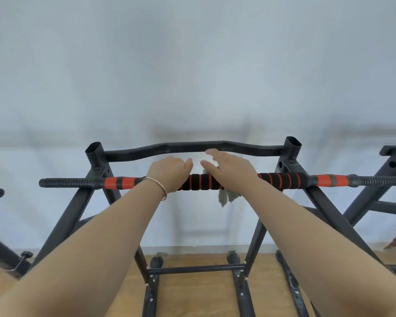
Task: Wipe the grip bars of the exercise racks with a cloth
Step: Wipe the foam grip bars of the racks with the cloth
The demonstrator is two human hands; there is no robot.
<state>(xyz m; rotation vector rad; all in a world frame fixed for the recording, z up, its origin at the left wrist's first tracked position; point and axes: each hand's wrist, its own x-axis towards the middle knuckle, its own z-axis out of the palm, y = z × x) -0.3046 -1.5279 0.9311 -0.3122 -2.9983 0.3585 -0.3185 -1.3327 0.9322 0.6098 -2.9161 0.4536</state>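
Grip bar (199,181) runs side to side across the rack (71,216). Left hand (169,172) curled round the bar's foam. Right hand (230,170) just beside it, fingers fairly straight, pressing cloth (226,197) onto the bar. Remaining foam lies rightward, nearest the right hand.

Floor (192,298) is light brown wood boarding and meets a pale wall at the rear. The central exercise rack (256,239), of black metal tube, stands directly on it: two base rails (242,294) run front to back, joined by a low cross tube (197,269), with two black end caps (157,261) set down near the wall. A second black frame (2,255) stands on the boards at the left edge, and a further black base rail (292,284) lies just right of the central pair; which rack it belongs to cannot be determined
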